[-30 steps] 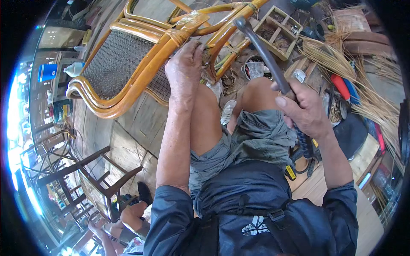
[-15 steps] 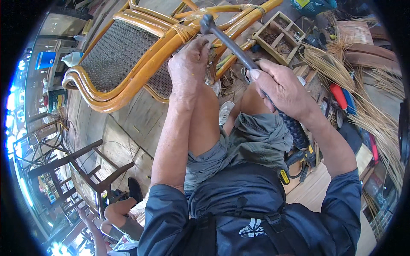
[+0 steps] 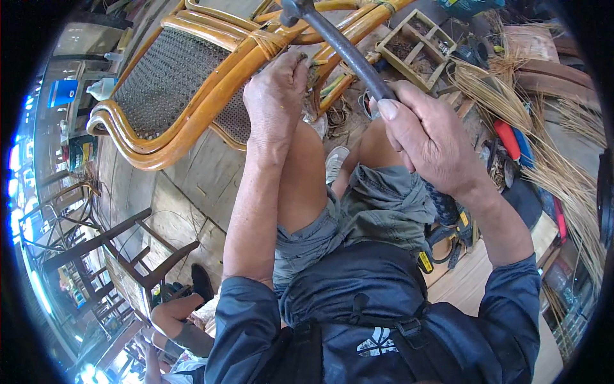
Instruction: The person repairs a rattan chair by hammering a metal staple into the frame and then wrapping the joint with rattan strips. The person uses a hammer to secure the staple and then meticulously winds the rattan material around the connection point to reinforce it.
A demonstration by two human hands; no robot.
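Observation:
A rattan chair [image 3: 192, 125] with glossy orange-brown poles and a dark woven panel lies tilted across my knees and the floor ahead. My left hand [image 3: 276, 96] is closed in a pinch at the chair's pole joint, beside a wrapped binding [image 3: 268, 43]. Whatever sits between its fingertips is too small or hidden to make out. My right hand [image 3: 432, 137] grips a hammer [image 3: 348, 51] with a dark metal shaft and a black handle running down past my palm. The hammer's head is above and just right of my left hand, apart from it, over the chair poles.
To the right stand a wooden compartment box [image 3: 416, 51], bundles of split cane [image 3: 492, 96] and red-handled [image 3: 506, 139] tools. A dark wooden chair frame [image 3: 137, 256] stands at left, near another person's leg [image 3: 176, 313]. A yellow-and-black tool [image 3: 441, 246] lies by my right thigh.
My right hand has raised the hammer, its head now farther up and slightly left. My left hand keeps its pinch and has shifted slightly left, along with the chair in view.

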